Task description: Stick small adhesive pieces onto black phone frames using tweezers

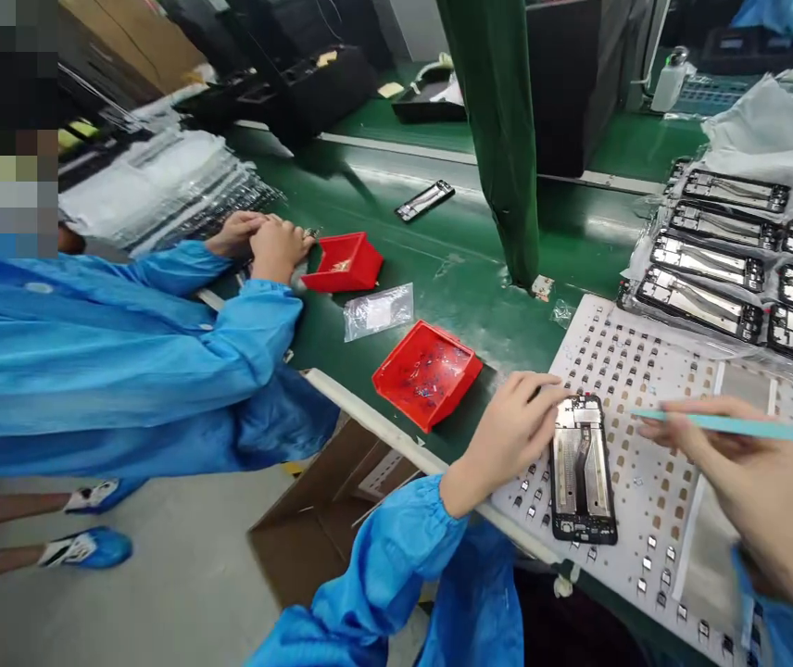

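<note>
A black phone frame lies on a white sheet dotted with several small square parts. My left hand rests on the frame's left edge near its top, fingers curled against it. My right hand hovers to the right of the frame and pinches light blue tweezers, whose tip points left toward the frame's upper right corner. Both my sleeves are blue.
Two red bins and a clear bag sit on the green table. Stacked phone frames lie at the right. A green post stands behind. A co-worker's hands work at the left. A cardboard box sits below.
</note>
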A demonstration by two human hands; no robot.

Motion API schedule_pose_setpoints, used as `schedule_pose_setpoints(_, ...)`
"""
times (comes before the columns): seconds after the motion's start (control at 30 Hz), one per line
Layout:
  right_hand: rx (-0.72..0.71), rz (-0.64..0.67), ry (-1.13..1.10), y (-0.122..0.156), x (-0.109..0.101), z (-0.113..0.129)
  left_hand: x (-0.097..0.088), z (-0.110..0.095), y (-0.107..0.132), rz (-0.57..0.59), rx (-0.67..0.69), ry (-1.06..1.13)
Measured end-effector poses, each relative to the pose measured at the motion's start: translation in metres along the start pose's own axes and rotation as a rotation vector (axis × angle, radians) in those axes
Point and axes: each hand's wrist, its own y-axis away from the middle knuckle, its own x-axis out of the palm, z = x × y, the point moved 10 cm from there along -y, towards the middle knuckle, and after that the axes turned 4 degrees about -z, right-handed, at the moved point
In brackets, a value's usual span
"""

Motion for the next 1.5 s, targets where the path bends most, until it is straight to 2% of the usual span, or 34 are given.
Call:
schedule_pose_setpoints(0.07,0.056,0.085,-0.064,-0.012,0.044,-0.011,0.0,0.01,0.01,-0.009,-0.012,0.003)
schedule_pose_setpoints(0.1,0.085,0.11,-0.104,-0.016,0.058,-0.02,0.002,0.013,0.013,-0.002,-0.015,0.006)
schedule_pose_setpoints(0.17,0.116,0.129,-0.139,-0.02,0.071,-0.038,0.007,0.015,0.018,0.017,-0.018,0.005)
schedule_pose_setpoints(0.27,0.106,0.087,-0.131,-0.02,0.064,-0.05,0.009,0.014,0.019,0.016,-0.008,0.002)
schedule_pose_setpoints(0.43,0.083,0.062,-0.079,-0.019,0.049,-0.045,0.01,0.003,0.013,0.016,0.078,-0.008)
schedule_pose_setpoints(0.57,0.088,0.09,-0.084,-0.019,0.051,-0.046,0.014,-0.003,0.008,0.036,0.124,-0.023)
schedule_pose_setpoints(1.17,0.115,0.094,-0.131,-0.016,0.055,-0.05,0.02,-0.001,0.002,0.053,0.116,-0.051)
schedule_pose_setpoints(1.5,0.159,0.094,-0.149,-0.014,0.056,-0.057,0.023,-0.006,0.003,0.063,0.167,-0.116)
